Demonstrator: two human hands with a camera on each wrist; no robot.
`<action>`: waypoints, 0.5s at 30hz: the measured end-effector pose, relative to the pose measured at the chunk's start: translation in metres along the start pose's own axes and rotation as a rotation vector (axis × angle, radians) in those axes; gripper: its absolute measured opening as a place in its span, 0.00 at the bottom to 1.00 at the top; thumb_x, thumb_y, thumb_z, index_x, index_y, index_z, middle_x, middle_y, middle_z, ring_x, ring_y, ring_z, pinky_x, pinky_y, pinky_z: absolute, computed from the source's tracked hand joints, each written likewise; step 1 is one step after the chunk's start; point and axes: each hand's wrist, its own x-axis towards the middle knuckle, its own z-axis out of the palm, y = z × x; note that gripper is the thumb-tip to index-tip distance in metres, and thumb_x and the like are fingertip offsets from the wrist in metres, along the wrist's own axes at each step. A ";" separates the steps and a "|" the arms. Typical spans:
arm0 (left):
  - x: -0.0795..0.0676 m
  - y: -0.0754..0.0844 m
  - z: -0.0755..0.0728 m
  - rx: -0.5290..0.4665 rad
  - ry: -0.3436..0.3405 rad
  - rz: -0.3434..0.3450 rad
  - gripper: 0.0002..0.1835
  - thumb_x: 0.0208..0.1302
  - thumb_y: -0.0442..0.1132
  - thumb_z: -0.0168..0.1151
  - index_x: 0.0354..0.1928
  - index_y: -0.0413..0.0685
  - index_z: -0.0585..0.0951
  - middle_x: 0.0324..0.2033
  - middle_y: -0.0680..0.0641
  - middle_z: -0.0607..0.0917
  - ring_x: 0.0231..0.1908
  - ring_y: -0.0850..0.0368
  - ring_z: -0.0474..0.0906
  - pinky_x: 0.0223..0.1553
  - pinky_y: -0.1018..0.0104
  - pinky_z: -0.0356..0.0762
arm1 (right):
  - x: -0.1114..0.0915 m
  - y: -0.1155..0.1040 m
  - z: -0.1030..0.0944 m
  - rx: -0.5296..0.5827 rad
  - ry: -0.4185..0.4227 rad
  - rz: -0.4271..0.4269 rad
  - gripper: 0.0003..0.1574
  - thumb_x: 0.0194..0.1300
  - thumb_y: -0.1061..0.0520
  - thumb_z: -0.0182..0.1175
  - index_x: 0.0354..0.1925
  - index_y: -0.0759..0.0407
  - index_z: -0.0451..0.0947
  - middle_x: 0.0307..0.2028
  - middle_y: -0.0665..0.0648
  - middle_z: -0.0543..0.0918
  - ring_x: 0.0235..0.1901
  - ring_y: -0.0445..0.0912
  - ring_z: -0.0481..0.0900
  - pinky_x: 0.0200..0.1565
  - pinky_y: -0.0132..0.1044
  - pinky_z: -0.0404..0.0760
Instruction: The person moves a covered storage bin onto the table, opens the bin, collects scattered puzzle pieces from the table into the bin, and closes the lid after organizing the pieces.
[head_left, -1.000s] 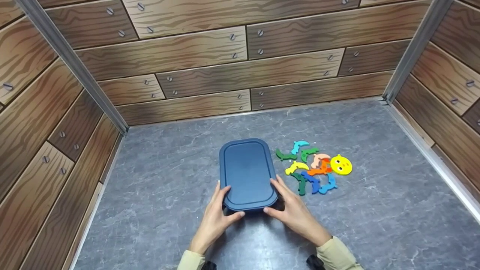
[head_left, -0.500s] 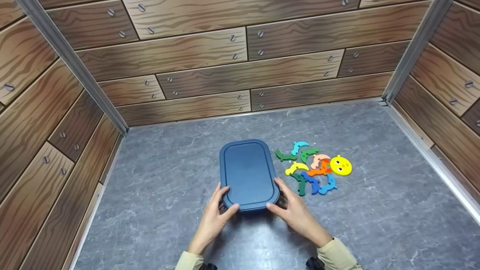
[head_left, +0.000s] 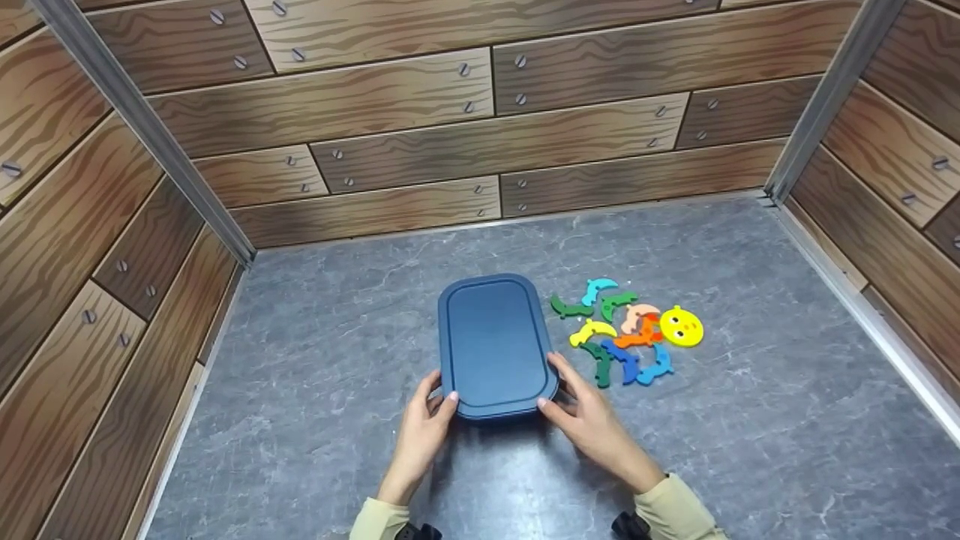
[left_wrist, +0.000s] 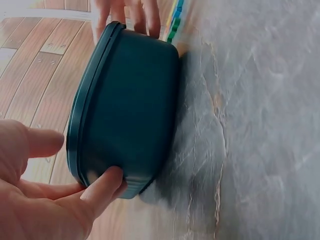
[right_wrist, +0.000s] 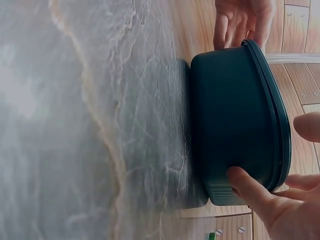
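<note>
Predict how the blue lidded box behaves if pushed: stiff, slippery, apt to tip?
The blue box is likely stiff: its walls show no sag. Probably somewhat slippery, given the smooth lid. Tipping seems unlikely: it's long and low.

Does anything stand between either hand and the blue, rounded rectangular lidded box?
Nothing visible does: the left hand and right hand both touch the box near its closer end. The flat, multicoloured curved pieces lie to its right, not between.
</note>
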 end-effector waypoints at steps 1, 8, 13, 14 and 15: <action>0.000 0.000 0.000 -0.006 0.003 0.000 0.31 0.73 0.37 0.56 0.72 0.34 0.60 0.67 0.32 0.66 0.64 0.40 0.69 0.59 0.54 0.72 | 0.000 0.000 0.000 0.002 -0.002 0.000 0.44 0.69 0.53 0.62 0.76 0.56 0.55 0.74 0.65 0.54 0.65 0.65 0.65 0.56 0.54 0.75; 0.001 0.002 0.001 -0.039 0.025 0.026 0.28 0.72 0.32 0.54 0.70 0.31 0.62 0.66 0.30 0.67 0.62 0.38 0.70 0.58 0.55 0.73 | 0.000 -0.002 0.000 -0.007 0.009 -0.006 0.42 0.69 0.54 0.62 0.75 0.55 0.58 0.74 0.67 0.54 0.65 0.66 0.65 0.56 0.52 0.76; 0.001 0.003 -0.001 -0.107 0.020 0.005 0.28 0.72 0.32 0.54 0.71 0.30 0.62 0.66 0.30 0.66 0.61 0.40 0.72 0.55 0.56 0.75 | 0.001 -0.002 0.001 0.021 0.027 -0.005 0.39 0.69 0.57 0.62 0.74 0.57 0.60 0.74 0.66 0.54 0.65 0.63 0.66 0.57 0.52 0.74; 0.002 0.003 -0.002 -0.123 0.017 -0.003 0.28 0.72 0.32 0.54 0.71 0.30 0.61 0.66 0.30 0.66 0.60 0.40 0.72 0.54 0.55 0.76 | 0.001 -0.002 0.001 0.029 0.030 -0.010 0.39 0.69 0.58 0.62 0.73 0.58 0.61 0.74 0.67 0.54 0.65 0.62 0.66 0.58 0.52 0.73; 0.002 0.004 -0.002 -0.137 0.013 -0.011 0.29 0.72 0.32 0.54 0.71 0.31 0.61 0.66 0.30 0.66 0.60 0.41 0.73 0.53 0.54 0.76 | 0.001 -0.003 0.000 0.034 0.032 -0.013 0.39 0.69 0.58 0.62 0.73 0.58 0.61 0.74 0.67 0.54 0.66 0.62 0.66 0.58 0.52 0.73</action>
